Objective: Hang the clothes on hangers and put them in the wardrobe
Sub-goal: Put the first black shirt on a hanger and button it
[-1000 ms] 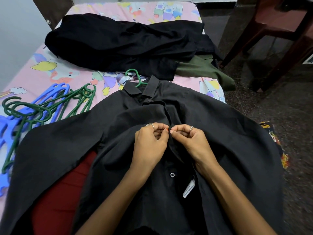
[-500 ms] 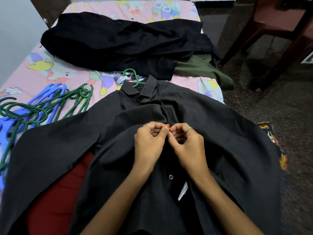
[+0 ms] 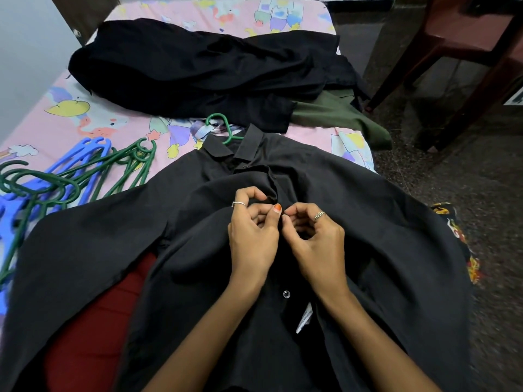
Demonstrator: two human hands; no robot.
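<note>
bed (image 3: pixel 93 120): pink cartoon sheet | floor (image 3: pixel 467 179): dark speckled | chair (image 3: pixel 458 43): reddish-brown

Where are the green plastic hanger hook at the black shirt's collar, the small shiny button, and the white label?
Green plastic hanger hook (image 3: pixel 216 120): head view, on the top of its curve.
Small shiny button (image 3: pixel 286 294): head view, on its face.
White label (image 3: pixel 304 318): head view, on its middle.

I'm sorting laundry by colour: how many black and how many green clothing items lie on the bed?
Black: 2, the black shirt on its green hanger and one black heap, whose pieces cannot be told apart
Green: 1, the olive garment
Total: 3
</note>
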